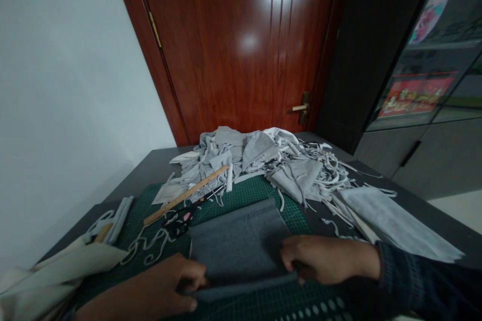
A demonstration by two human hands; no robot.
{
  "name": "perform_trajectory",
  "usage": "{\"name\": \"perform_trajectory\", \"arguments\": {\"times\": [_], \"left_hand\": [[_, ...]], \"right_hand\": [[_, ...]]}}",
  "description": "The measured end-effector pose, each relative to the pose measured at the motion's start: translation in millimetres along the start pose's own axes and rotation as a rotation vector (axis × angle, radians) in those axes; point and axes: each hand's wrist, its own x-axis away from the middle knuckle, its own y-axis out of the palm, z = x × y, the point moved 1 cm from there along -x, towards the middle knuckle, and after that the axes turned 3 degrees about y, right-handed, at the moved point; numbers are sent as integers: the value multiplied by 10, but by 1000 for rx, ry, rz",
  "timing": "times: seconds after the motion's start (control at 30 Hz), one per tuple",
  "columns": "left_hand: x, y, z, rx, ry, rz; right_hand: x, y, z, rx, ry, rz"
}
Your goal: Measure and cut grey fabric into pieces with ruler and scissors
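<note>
A grey piece of cloth [241, 241] lies on the green cutting mat [244, 191], its near edge folded up or raised. At the near left corner my left hand [169, 281] pinches the cloth between thumb and fingers. My right hand [316, 258], in a dark denim sleeve, has its fingers closed on the near right corner. The near edge stretches between both hands. Just beyond the cloth's left side lie black-handled scissors [184, 218] and a wooden ruler [188, 194]. A pale cord [158, 241] curls on the mat beside the scissors.
Grey fabric scraps [233, 153] and strips are heaped at the table's far side. A folded pale grey cloth [399, 220] lies to the right. Beige fabric [64, 266] sits at the near left. Behind the table stand a brown door [233, 60] and a dark cabinet [425, 155].
</note>
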Motion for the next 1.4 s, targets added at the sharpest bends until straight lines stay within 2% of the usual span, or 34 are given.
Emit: {"name": "perform_trajectory", "arguments": {"times": [0.07, 0.2, 0.33, 0.43, 0.53, 0.63, 0.73, 0.8, 0.87, 0.97, 1.17, 1.27, 1.4], "left_hand": [[-83, -16, -39, 2, -32, 26], [-288, -14, -152, -23, -79, 161], [-317, 15, -300, -154, -74, 164], [-264, -26, -416, -188, -136, 199], [-277, -113, -456, -125, -164, 251], [-381, -160, -336, -108, -38, 225], [-514, -148, -79, -186, 114, 197], [-592, -135, 93, -236, 161, 175], [-662, -141, 194, -280, 125, 150], [-768, -191, 172, -330, -7, 171], [-1028, -340, -45, -368, -256, 406], [-1130, -399, -28, -385, -270, 447], [-1212, -393, 19, -493, -266, 459]], "right_hand": [[-65, -48, 29, -26, 17, 90], [-304, -60, 146, 16, 153, 251], [-508, -15, 267, 60, 122, 368], [-577, -20, 356, 19, 185, 414], [-624, -63, 414, 6, 243, 403], [-674, -109, 377, 110, 131, 409], [-723, -110, 265, 290, -45, 372], [-757, -91, 211, 333, -49, 336], [-792, -77, 199, 323, 8, 320], [-859, -118, 258, 297, 79, 313], [-1116, -470, 428, 272, 104, 303], [-1233, -556, 451, 269, 135, 355], [-1276, -397, 446, 344, 171, 478]]}}
